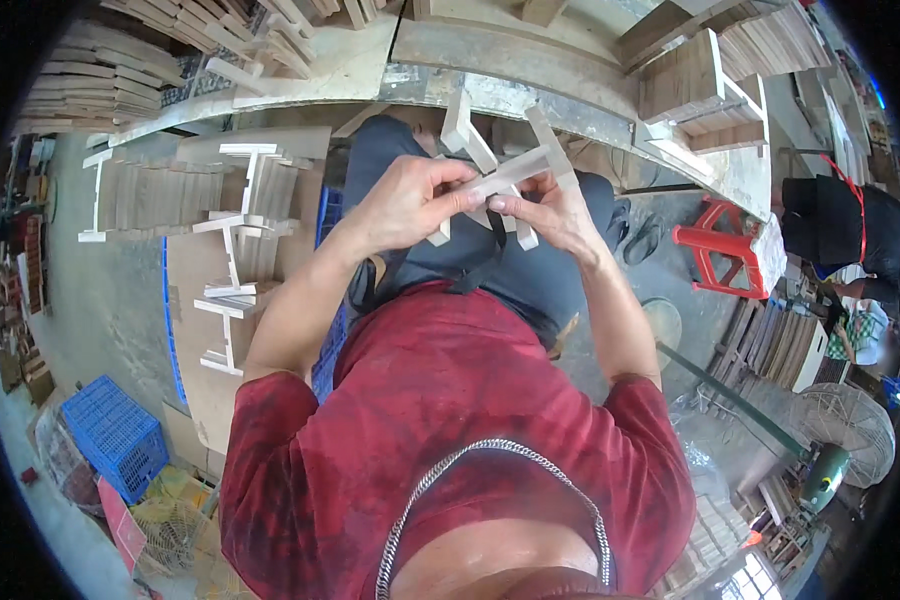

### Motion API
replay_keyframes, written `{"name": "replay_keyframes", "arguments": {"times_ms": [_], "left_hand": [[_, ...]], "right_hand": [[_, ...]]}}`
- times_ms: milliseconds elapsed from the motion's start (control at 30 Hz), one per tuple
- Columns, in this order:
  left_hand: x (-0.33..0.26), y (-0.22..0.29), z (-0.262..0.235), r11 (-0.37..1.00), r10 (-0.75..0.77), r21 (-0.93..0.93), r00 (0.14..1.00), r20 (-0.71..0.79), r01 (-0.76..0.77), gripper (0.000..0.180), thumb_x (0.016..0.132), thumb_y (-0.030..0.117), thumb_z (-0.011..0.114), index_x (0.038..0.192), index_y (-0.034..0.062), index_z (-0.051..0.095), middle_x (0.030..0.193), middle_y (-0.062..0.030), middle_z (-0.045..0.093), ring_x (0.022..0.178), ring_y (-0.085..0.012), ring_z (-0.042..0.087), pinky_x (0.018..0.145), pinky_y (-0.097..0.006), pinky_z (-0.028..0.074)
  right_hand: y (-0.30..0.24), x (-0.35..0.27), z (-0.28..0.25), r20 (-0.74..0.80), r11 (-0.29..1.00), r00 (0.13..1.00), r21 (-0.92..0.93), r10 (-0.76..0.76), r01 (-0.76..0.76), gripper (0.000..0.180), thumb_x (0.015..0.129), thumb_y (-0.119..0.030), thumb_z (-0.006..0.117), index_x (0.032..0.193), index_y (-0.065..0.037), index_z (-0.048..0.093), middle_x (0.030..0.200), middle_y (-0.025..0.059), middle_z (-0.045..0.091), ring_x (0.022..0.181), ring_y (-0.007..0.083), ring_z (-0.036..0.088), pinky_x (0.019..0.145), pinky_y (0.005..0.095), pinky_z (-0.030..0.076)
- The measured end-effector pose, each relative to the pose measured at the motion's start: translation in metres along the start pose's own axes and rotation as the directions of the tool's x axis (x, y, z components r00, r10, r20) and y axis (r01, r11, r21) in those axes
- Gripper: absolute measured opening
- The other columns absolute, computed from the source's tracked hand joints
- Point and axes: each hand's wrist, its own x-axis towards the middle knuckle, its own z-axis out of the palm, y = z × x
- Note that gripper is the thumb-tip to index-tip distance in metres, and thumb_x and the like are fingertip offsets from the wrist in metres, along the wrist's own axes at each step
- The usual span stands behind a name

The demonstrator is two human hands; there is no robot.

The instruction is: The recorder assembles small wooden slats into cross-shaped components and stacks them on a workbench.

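From the head camera, the left hand (410, 200) and right hand (550, 210) both pinch a pale wooden slat frame of crossed strips (500, 165), held above the lap just before the grey workbench edge (530, 95). A red plastic stool (720, 250) stands to the right, well apart.

Both forearms reach forward and bend inward, so the hands meet. The left hand (408, 203) curls with fingers closed in a pinch; the right hand (553, 212) faces it, fingertips touching, also pinching.
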Motion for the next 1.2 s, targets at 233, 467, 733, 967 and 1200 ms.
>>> {"name": "replay_keyframes", "arguments": {"times_ms": [233, 467, 733, 967, 1200], "left_hand": [[0.021, -0.018, -0.009, 0.989, -0.044, -0.138, 0.999, -0.001, 0.044, 0.022, 0.094, 0.017, 0.071, 0.106, -0.0017, 0.072, 0.083, -0.0044, 0.073, 0.076, -0.0089, 0.065, 0.067, -0.027, 0.052], [0.032, -0.01, -0.013, 0.945, 0.012, -0.327, 1.0, -0.001, -0.011, 0.044, 0.092, 0.007, 0.071, 0.131, -0.0042, 0.054, 0.106, -0.0108, 0.069, 0.089, -0.015, 0.067, 0.074, -0.03, 0.056], [0.028, -0.017, 0.004, 0.941, 0.084, -0.302, 0.972, -0.218, -0.149, 0.046, 0.083, -0.01, 0.073, 0.126, -0.0049, 0.057, 0.113, -0.0128, 0.066, 0.099, -0.0192, 0.066, 0.085, -0.033, 0.056], [0.055, -0.032, 0.0, 0.922, 0.092, -0.347, 0.968, -0.232, -0.171, 0.035, 0.085, -0.005, 0.075, 0.118, -0.0068, 0.062, 0.106, -0.0115, 0.07, 0.091, -0.0161, 0.067, 0.081, -0.029, 0.056], [0.061, 0.004, -0.021, 0.936, 0.184, -0.241, 0.942, -0.281, -0.256, 0.034, 0.084, -0.005, 0.075, 0.117, -0.001, 0.064, 0.113, -0.0108, 0.067, 0.098, -0.0206, 0.066, 0.084, -0.03, 0.054]], "right_hand": [[-0.006, 0.016, 0.0, 0.077, 0.999, 0.997, -0.039, 0.023, -0.02, 0.038, 0.084, -0.016, 0.083, 0.115, 0.002, 0.069, 0.094, 0.0073, 0.075, 0.086, 0.0113, 0.067, 0.076, 0.0288, 0.053], [0.016, 0.022, -0.008, 0.136, 0.979, 0.98, -0.125, -0.142, 0.159, 0.034, 0.084, -0.022, 0.083, 0.107, 0.001, 0.073, 0.087, 0.0058, 0.074, 0.079, 0.0075, 0.062, 0.07, 0.0283, 0.053], [-0.014, 0.028, 0.003, 0.018, 0.996, 0.999, -0.087, -0.027, 0.028, 0.034, 0.085, -0.033, 0.08, 0.097, -0.002, 0.075, 0.066, 0.0003, 0.06, 0.061, 0.0069, 0.05, 0.053, 0.0288, 0.041], [-0.008, 0.043, -0.008, -0.036, 0.969, 0.998, -0.246, -0.042, 0.032, 0.033, 0.085, -0.031, 0.081, 0.084, 0.0, 0.073, 0.061, -0.0001, 0.06, 0.054, 0.0064, 0.049, 0.046, 0.0284, 0.039], [-0.018, 0.025, -0.06, -0.104, 0.839, 0.883, -0.379, -0.457, 0.389, 0.047, 0.085, -0.025, 0.079, 0.124, -0.001, 0.065, 0.118, 0.0144, 0.068, 0.113, 0.0273, 0.06, 0.104, 0.0376, 0.044]]}}
